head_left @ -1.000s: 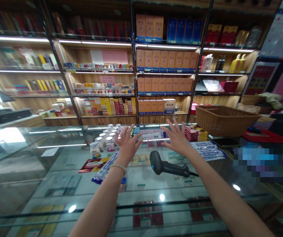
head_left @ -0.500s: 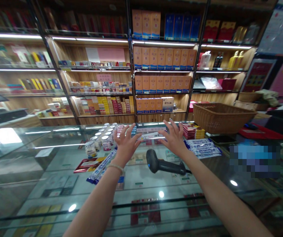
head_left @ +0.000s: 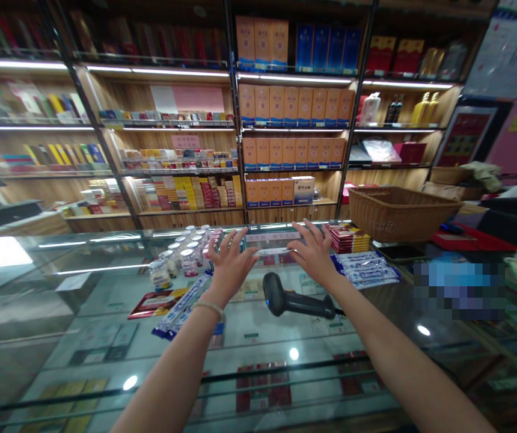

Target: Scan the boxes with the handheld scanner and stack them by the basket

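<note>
A thin, pale strip-shaped packet (head_left: 273,252) spans the gap between my hands above the glass counter, seen nearly edge-on. My left hand (head_left: 231,264) has one end by its thumb, the other fingers spread. At the opposite end is my right hand (head_left: 315,255), thumb and a finger closed at the strip, the rest raised. Below them lies a black handheld barcode scanner (head_left: 297,300). Long blue-and-white packets (head_left: 181,308) lie under my left wrist, beside a red-and-yellow packet (head_left: 157,302). More blue-and-white packets (head_left: 367,269) lie right of my right hand.
Small lidded jars (head_left: 189,261) stand in a group left of my hands. A stack of red-and-yellow packets (head_left: 346,238) and a wicker basket (head_left: 403,210) are at the right. Shelves of boxed goods (head_left: 292,153) line the back. The glass counter (head_left: 240,355) has goods beneath it.
The pale strip has turned flatter and looks thinner between my hands. My right hand is slightly closer to the left one. The whole view has shifted a little.
</note>
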Tool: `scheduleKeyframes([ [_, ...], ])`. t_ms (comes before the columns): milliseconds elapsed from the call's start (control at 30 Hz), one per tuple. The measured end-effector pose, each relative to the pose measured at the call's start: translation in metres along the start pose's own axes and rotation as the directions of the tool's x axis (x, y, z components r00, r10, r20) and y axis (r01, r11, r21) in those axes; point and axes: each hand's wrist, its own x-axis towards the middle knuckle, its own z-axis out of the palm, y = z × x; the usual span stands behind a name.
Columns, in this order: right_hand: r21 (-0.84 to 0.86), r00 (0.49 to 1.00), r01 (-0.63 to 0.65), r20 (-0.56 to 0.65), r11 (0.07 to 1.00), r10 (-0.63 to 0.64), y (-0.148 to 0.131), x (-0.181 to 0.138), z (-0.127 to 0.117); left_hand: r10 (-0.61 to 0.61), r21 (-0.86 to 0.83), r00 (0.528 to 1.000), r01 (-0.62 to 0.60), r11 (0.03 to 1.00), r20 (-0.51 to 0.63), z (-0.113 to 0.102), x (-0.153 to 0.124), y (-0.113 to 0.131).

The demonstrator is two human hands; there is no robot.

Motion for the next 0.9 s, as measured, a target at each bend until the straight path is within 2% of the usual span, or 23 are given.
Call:
scheduleKeyframes([
  [133, 0.056, 0.999, -0.030, -0.027, 0.998, 0.032, 0.001, 0.000, 0.005, 0.008, 0.007, 1.000, -0.008, 1.000, -0.020, 0.002, 0.000, 0.000],
  [333, 0.042, 0.999, -0.035, 0.016, 0.998, 0.035, 0.004, -0.002, 0.011, -0.002, 0.012, 1.000, 0.002, 1.000, 0.015, 0.002, 0.002, 0.003],
  [633, -0.040, 0.990, 0.086, -0.109, 0.995, -0.090, 0.005, -0.007, 0.018, -0.025, -0.041, 0.991, 0.031, 0.999, 0.132, -0.003, 0.004, 0.006],
  [900, -0.078, 0.976, 0.143, -0.154, 0.987, -0.153, 0.001, -0.008, 0.022, -0.032, -0.087, 0.978, 0.050, 0.995, 0.205, -0.007, 0.005, 0.011],
])
